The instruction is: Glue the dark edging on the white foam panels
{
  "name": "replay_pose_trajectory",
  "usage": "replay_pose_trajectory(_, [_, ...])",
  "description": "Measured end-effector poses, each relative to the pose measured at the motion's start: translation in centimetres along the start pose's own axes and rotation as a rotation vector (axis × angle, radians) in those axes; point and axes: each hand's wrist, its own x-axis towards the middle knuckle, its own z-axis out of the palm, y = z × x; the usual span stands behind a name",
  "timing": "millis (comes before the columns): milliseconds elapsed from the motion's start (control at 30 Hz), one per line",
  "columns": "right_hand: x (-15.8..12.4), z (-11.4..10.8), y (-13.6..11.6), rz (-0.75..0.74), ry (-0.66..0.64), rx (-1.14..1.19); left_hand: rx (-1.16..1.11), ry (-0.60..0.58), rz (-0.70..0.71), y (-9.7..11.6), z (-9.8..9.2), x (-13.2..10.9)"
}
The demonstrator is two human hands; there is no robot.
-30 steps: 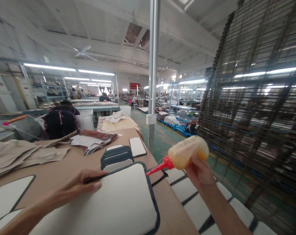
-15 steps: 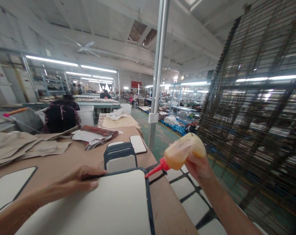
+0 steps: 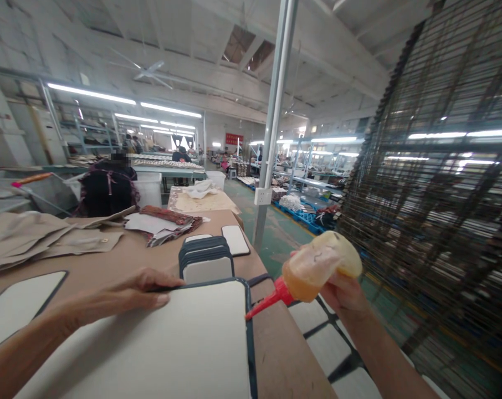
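My right hand (image 3: 343, 291) grips a soft plastic glue bottle (image 3: 313, 263) holding amber liquid, tilted with its red nozzle down to the left. The nozzle tip is at the right border of a large cream panel (image 3: 184, 338) with dark edging. At the panel's far edge, my left hand (image 3: 145, 291) pinches the panel between thumb and fingers. Just beyond it stands a stack of smaller dark-edged panels (image 3: 207, 257).
Another panel (image 3: 235, 240) lies at the table's right edge, and one (image 3: 24, 305) lies at left. Beige fabric pieces (image 3: 47, 238) and scraps (image 3: 163, 221) cover the table's far side. A metal rack (image 3: 442, 183) rises at right. A person (image 3: 107, 188) is beyond the table.
The nozzle tip has slid toward me along the panel's right border. My right hand and the bottle have moved slightly down and right. My left hand keeps its grip.
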Motion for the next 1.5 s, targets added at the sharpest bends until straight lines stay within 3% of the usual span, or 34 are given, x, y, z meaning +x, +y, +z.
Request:
replay_pose_trajectory(67, [-0.3, 0.0, -0.1, 0.011, -0.004, -0.002, 0.074, -0.138, -0.004, 0.5, -0.5, 0.1])
replay_pose_trajectory(200, [-0.8, 0.2, -0.2, 0.032, 0.016, -0.023, 0.072, -0.025, 0.054, 0.7, -0.2, -0.1])
replay_pose_trajectory(367, [-1.0, -1.2, 0.3, 0.067, 0.001, -0.075, 0.001, -0.024, 0.105, 0.8, 0.7, -0.7])
replay_pose_trajectory(533, [-1.4, -1.6, 0.3, 0.08, 0.039, -0.032, 0.014, -0.079, 0.036, 1.3, 0.3, -0.5])
replay_pose_trajectory(700, [-1.7, -0.7, 0.1, 0.067, 0.01, 0.017, -0.122, -0.083, -0.022, 2.6, -0.1, -0.7])
replay_pose_trajectory(867, [-1.8, -1.2, 0.2, 0.092, -0.008, 0.019, -0.008, -0.191, -0.084, 3.6, -0.6, -0.7])
replay_pose_trajectory(1033, [-2.3, -1.4, 0.4, 0.085, -0.07, -0.028, 0.11, -0.237, -0.034, 3.1, -1.3, -0.3])
replay_pose_trajectory(1233, [-2.4, -0.6, 0.2, 0.025, -0.057, -0.061, 0.083, -0.292, -0.135, 2.1, -2.5, 0.4])
replay_pose_trajectory(1500, [-2.9, -0.8, 1.0, -0.08, -0.029, -0.079, -0.037, -0.191, -0.162, 0.3, -3.3, 0.9])
